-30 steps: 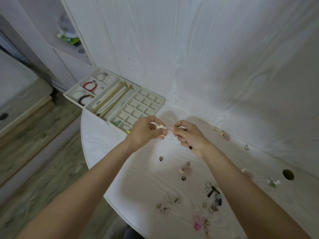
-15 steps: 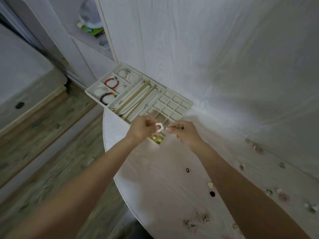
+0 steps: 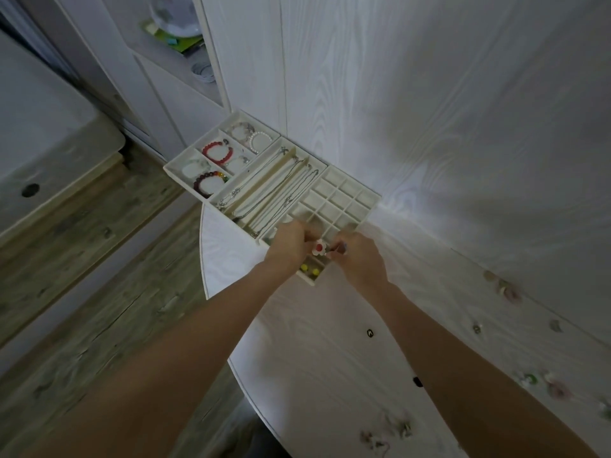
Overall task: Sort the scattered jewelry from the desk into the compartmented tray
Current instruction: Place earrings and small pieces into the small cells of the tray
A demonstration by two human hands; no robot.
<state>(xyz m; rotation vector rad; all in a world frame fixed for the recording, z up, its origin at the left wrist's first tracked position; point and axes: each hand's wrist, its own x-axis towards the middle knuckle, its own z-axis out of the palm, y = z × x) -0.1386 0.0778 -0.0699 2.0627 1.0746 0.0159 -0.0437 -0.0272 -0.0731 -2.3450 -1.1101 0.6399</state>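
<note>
Both hands over near end of compartmented tray (image 3: 369,209), at desk (image 3: 330,375) left edge. Left hand (image 3: 287,246) and right hand (image 3: 358,262) fingers curled, pinching one white flower earring (image 3: 319,248) (red centre) between them, above small-grid cells. Two yellow studs (image 3: 309,269) in nearest cell. Two dark-red bead bracelets (image 3: 216,152) in far-left compartments. Loose jewelry (image 3: 558,390) scattered along desk right side, count unclear.

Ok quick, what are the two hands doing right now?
Left hand: fingers curled, pinching the white flower piece over the tray.
Right hand: fingers curled, pinching something small beside the flower; what it is cannot be told.
</note>
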